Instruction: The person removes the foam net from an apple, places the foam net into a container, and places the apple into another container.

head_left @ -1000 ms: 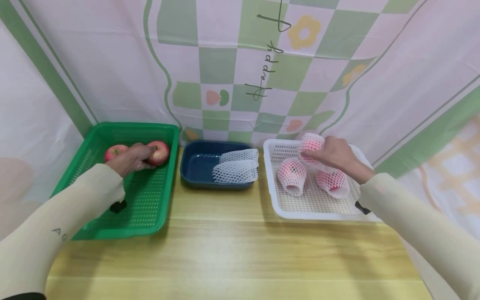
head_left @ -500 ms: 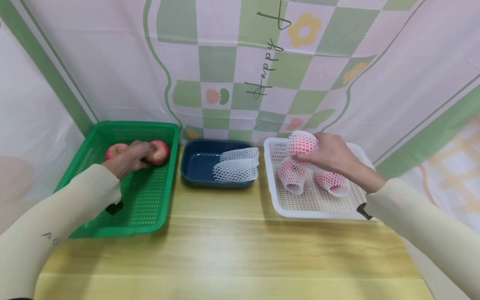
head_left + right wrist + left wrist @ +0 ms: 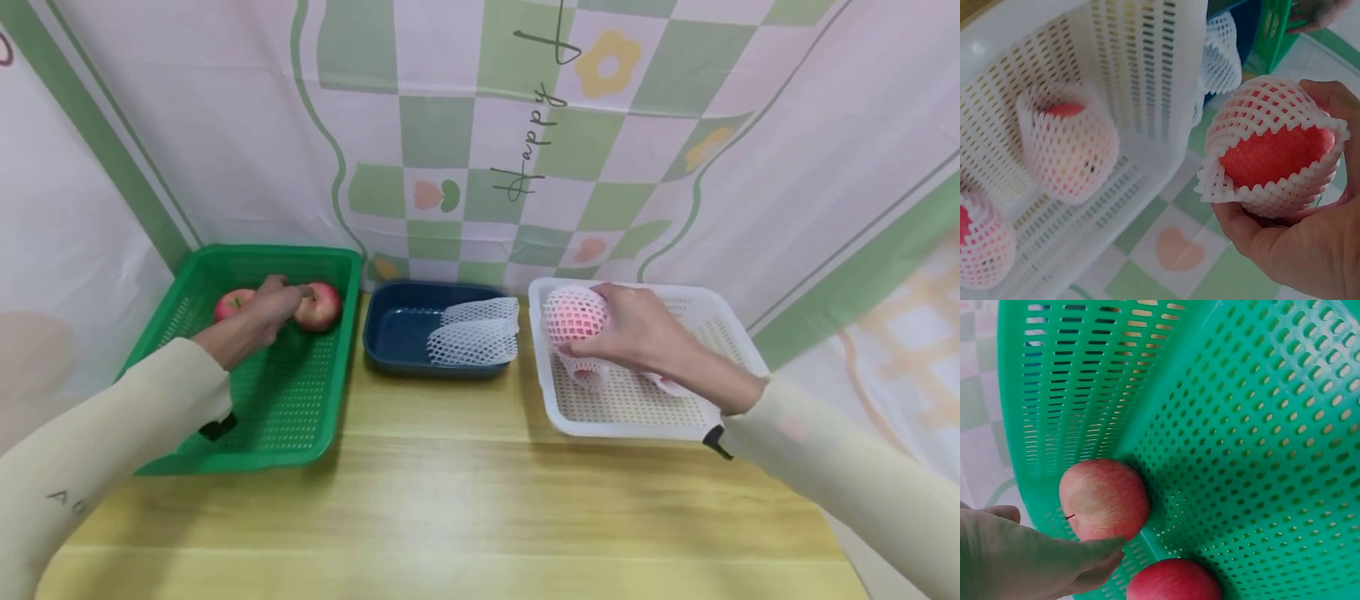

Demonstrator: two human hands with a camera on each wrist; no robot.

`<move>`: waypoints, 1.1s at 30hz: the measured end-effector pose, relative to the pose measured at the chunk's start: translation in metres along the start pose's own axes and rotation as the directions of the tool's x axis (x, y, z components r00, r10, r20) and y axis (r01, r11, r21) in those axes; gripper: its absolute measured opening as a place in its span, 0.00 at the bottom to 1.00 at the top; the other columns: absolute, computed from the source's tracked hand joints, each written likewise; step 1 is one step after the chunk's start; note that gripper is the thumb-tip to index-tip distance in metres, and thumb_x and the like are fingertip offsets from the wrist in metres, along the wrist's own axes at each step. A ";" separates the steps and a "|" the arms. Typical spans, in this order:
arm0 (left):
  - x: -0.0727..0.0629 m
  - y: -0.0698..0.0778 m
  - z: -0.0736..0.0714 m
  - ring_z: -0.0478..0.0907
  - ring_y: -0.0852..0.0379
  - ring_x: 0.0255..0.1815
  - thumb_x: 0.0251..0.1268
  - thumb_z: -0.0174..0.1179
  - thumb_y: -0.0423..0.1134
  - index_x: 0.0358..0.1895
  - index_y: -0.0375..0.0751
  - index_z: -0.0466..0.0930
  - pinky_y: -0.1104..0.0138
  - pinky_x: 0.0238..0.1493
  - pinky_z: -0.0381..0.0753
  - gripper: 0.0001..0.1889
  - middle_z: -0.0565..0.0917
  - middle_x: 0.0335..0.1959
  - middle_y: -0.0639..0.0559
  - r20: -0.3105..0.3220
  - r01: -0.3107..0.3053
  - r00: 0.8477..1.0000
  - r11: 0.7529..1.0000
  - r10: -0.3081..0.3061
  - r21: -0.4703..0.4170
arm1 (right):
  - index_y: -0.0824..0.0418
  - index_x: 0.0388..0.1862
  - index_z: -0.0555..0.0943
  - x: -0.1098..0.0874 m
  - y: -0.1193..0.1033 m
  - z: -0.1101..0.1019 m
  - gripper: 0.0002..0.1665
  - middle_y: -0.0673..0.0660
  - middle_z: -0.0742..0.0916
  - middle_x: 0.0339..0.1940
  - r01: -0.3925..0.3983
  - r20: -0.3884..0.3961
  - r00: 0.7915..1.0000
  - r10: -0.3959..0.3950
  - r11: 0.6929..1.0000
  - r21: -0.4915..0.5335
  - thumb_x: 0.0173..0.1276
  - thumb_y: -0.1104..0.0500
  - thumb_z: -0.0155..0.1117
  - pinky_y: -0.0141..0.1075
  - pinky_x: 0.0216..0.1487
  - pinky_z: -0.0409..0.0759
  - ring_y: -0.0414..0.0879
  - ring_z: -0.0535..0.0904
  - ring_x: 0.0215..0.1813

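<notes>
In the head view, my left hand [image 3: 262, 312] is inside the green basket [image 3: 330, 400], between two red apples. Its fingers are loosely extended beside the right-hand apple [image 3: 318, 307]; the left wrist view shows a digit overlapping that apple's [image 3: 1104, 497] edge, and I cannot tell if they touch. The other apple [image 3: 232, 302] lies partly behind the hand. My right hand [image 3: 637, 329] grips an apple in a white foam net [image 3: 576, 317], raised over the white basket [image 3: 551, 408]. In the right wrist view, red skin shows through the net's open end. Two more netted apples [image 3: 1069, 147] [image 3: 982, 244] lie in that basket.
A dark blue tray [image 3: 401, 333] stands between the baskets with white foam nets [image 3: 474, 340] in it, reaching over its right edge. All stand on a wooden table [image 3: 450, 492]. A patterned cloth [image 3: 435, 133] hangs behind.
My right hand has carried the netted apple left and slightly toward me, now in front of another netted apple. My left hand has drawn slightly left and its fingers have loosened at the apple.
</notes>
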State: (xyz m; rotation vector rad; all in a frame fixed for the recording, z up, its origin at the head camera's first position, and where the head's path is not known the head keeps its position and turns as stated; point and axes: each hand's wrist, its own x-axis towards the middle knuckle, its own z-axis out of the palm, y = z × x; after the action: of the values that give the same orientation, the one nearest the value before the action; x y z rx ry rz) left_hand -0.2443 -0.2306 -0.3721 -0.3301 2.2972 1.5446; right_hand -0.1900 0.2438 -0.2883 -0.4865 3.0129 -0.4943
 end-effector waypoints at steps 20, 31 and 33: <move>-0.041 0.005 0.005 0.42 0.27 0.85 0.86 0.46 0.51 0.85 0.31 0.31 0.35 0.83 0.51 0.44 0.39 0.85 0.25 -0.029 -0.181 0.981 0.958 0.192 0.222 | 0.68 0.61 0.82 -0.015 -0.036 0.029 0.48 0.60 0.90 0.45 0.138 -0.014 0.990 -0.137 0.988 0.074 0.45 0.46 0.89 0.47 0.45 0.90 0.51 0.86 0.43; -0.069 0.011 0.028 0.51 0.30 0.84 0.84 0.52 0.46 0.85 0.31 0.45 0.35 0.80 0.60 0.39 0.54 0.84 0.29 0.024 -0.271 0.961 0.922 0.275 0.275 | 0.69 0.63 0.80 -0.020 -0.049 0.052 0.52 0.61 0.89 0.50 0.177 -0.024 0.984 -0.175 0.978 0.108 0.40 0.48 0.91 0.48 0.50 0.90 0.54 0.86 0.48; -0.074 0.011 0.033 0.53 0.31 0.84 0.84 0.53 0.46 0.85 0.31 0.48 0.36 0.79 0.61 0.38 0.58 0.83 0.29 0.031 -0.291 0.955 0.914 0.295 0.284 | 0.70 0.63 0.80 -0.021 -0.052 0.055 0.52 0.61 0.89 0.51 0.188 -0.021 0.982 -0.187 0.974 0.126 0.39 0.49 0.92 0.48 0.51 0.90 0.54 0.86 0.49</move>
State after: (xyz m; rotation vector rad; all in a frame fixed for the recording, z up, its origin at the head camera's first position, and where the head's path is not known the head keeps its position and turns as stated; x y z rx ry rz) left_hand -0.1757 -0.1959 -0.3432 0.0873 2.6292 1.3056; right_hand -0.1494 0.1870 -0.3242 -0.7652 2.9341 -0.6970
